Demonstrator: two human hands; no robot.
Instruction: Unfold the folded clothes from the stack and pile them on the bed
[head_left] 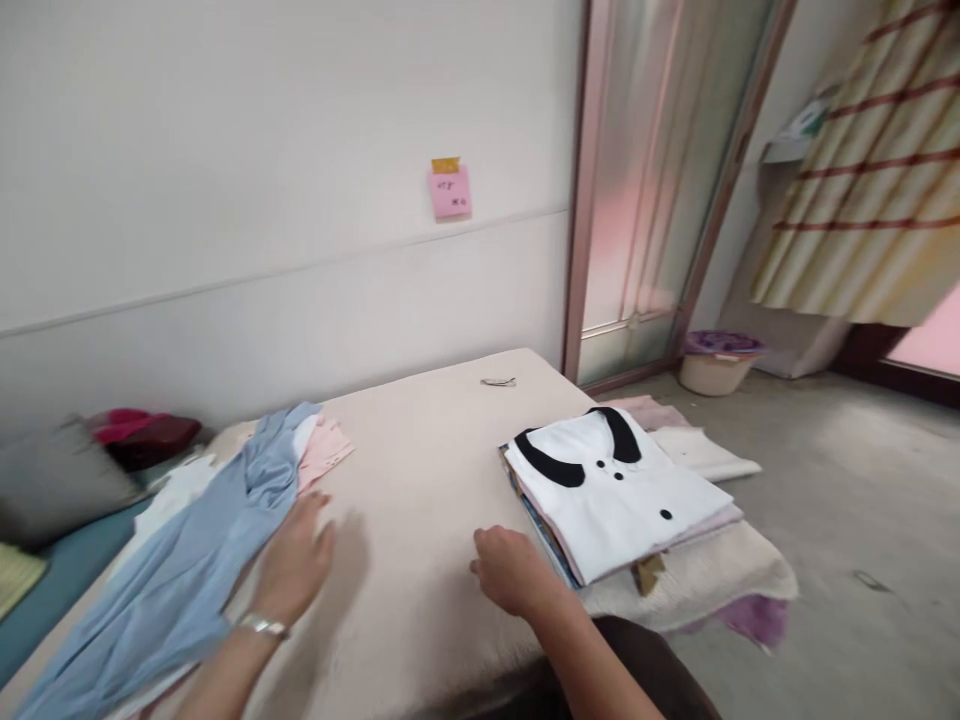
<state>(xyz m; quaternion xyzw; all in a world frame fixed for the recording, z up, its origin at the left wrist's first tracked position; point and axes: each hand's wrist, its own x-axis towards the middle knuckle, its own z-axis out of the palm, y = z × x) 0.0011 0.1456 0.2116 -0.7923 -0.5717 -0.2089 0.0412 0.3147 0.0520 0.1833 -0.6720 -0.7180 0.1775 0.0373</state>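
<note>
While the left hand [294, 565] lies flat with fingers spread on the edge of the light blue garment [180, 570], that garment sprawls unfolded down the left side of the bed [420, 470], well apart from the folded stack [615, 495]. Hand looks to be pinning or smoothing the cloth, not gripping it; a bracelet [261, 626] sits at the wrist.

Right hand [514, 570] is loosely curled, knuckles up, holding nothing, resting on the bed cover just left of the folded stack, near its corner but apparently not touching.

The stack's top piece is a white shirt with black collar [611, 480], squared off, so probably finished pieces parked out of the way. More folded cloth [701, 452] lies just right of the stack.

Pink and white pieces [322, 450] sit under and beside the blue garment, left of the stack.

Open room: bare bed cover between the blue garment and the stack, widest toward the wall. A small dark item [499, 381] lies behind the stack near the far edge. The stack sits close to the bed's right edge, with floor beyond it.
</note>
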